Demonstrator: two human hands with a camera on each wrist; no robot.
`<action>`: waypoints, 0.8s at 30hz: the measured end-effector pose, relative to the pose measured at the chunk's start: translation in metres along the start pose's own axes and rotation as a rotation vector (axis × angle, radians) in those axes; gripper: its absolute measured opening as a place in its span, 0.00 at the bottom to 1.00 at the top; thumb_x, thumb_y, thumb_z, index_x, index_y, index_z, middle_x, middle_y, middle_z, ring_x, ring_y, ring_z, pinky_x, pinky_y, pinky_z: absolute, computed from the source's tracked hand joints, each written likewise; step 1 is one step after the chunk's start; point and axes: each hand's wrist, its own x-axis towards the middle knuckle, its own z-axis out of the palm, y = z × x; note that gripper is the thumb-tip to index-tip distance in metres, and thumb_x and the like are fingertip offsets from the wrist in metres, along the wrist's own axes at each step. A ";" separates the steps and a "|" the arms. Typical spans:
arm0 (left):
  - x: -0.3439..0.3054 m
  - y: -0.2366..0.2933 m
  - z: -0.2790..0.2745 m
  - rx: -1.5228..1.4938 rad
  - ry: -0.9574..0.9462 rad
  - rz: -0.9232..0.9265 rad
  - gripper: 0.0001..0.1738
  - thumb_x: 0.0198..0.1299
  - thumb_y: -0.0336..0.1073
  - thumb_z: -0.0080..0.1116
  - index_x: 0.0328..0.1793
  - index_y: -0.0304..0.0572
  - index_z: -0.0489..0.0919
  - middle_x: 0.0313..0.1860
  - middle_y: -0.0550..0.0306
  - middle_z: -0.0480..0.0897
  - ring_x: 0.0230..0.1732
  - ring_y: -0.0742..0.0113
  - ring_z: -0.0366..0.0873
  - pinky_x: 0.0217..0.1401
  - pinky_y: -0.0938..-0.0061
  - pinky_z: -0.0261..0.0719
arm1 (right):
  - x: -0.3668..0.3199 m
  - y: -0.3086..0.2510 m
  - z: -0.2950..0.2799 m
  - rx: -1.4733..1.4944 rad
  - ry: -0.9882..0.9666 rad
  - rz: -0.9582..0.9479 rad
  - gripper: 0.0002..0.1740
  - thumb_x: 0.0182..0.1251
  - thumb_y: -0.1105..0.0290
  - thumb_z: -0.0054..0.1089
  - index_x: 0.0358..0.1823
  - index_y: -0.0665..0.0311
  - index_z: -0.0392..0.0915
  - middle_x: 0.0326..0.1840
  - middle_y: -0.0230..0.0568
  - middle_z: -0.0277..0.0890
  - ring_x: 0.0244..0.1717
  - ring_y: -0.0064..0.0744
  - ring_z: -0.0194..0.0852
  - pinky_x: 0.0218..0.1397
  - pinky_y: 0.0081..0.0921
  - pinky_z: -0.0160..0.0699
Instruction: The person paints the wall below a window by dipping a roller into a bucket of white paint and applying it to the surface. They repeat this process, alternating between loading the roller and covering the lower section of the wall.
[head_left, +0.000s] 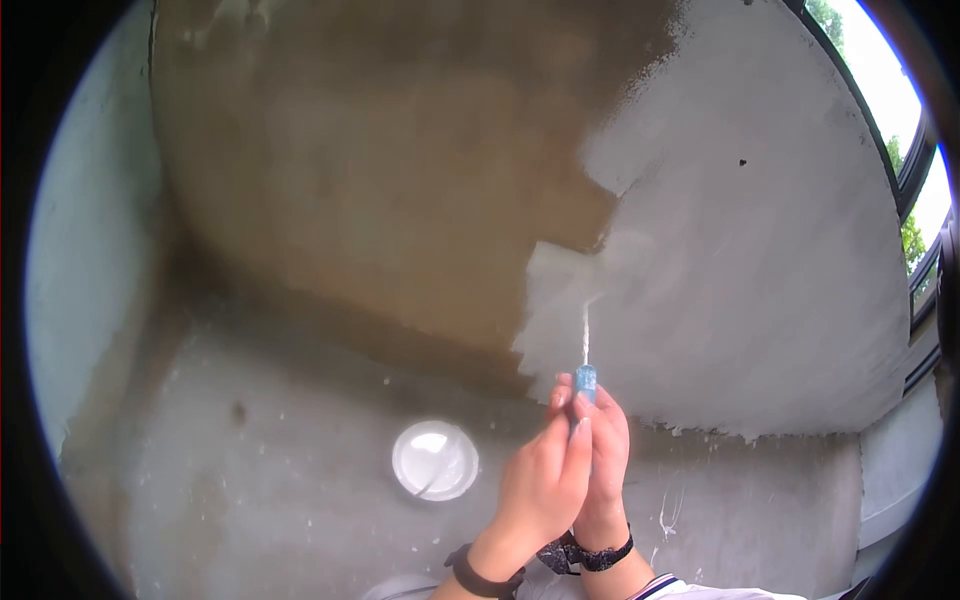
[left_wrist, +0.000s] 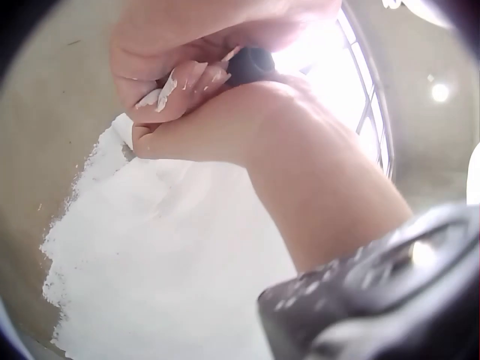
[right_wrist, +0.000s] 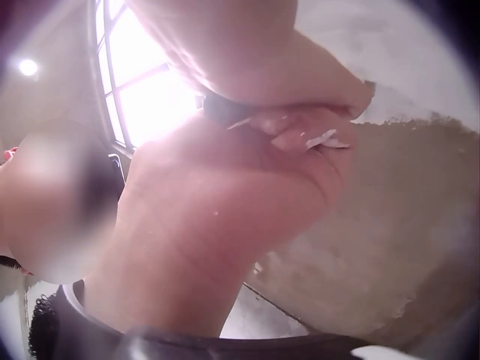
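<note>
Both hands grip a putty knife (head_left: 586,378) by its blue handle, its thin white-coated blade edge-on and pointing up at the wall. My left hand (head_left: 545,465) wraps it from the left, my right hand (head_left: 607,450) from the right, thumbs and fingers close together. The blade's tip overlaps the pale coated area of the wall (head_left: 730,280). In the left wrist view, the handle's dark round end (left_wrist: 251,66) shows between the hands, and white smears mark some fingers (left_wrist: 171,90). The palms hide most of the handle.
Brown, uncoated wall (head_left: 380,180) spreads to the left of the pale coat. A round white bucket (head_left: 400,470) with white material and a stick stands on the spattered floor (head_left: 290,500), left of the hands. Windows (head_left: 905,130) line the right side.
</note>
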 end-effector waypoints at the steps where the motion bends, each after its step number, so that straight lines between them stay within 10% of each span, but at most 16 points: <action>1: 0.001 0.001 0.000 -0.042 -0.046 -0.029 0.22 0.77 0.47 0.42 0.50 0.33 0.74 0.35 0.37 0.83 0.37 0.38 0.80 0.39 0.56 0.74 | 0.001 -0.003 0.000 0.003 -0.009 -0.021 0.16 0.75 0.71 0.52 0.57 0.76 0.71 0.42 0.40 0.77 0.46 0.24 0.72 0.51 0.19 0.71; 15: 0.016 -0.008 0.016 0.168 -0.136 0.188 0.17 0.77 0.42 0.41 0.47 0.34 0.73 0.36 0.35 0.82 0.40 0.36 0.79 0.44 0.51 0.71 | 0.011 -0.021 -0.011 -0.106 0.047 -0.109 0.17 0.76 0.68 0.51 0.57 0.74 0.72 0.44 0.46 0.82 0.49 0.30 0.77 0.55 0.23 0.73; 20: 0.017 -0.028 0.034 0.180 -0.137 -0.012 0.20 0.77 0.45 0.37 0.46 0.35 0.74 0.35 0.35 0.83 0.42 0.35 0.79 0.57 0.50 0.63 | 0.030 -0.012 -0.037 -0.244 0.047 -0.059 0.15 0.80 0.60 0.51 0.49 0.68 0.75 0.35 0.39 0.79 0.38 0.24 0.74 0.41 0.21 0.73; 24: 0.023 -0.065 0.037 0.118 -0.211 -0.304 0.24 0.76 0.47 0.35 0.40 0.35 0.76 0.30 0.46 0.83 0.36 0.48 0.82 0.43 0.57 0.72 | 0.045 0.010 -0.055 -0.417 0.069 0.155 0.17 0.81 0.59 0.45 0.37 0.63 0.71 0.30 0.38 0.77 0.35 0.26 0.72 0.42 0.24 0.74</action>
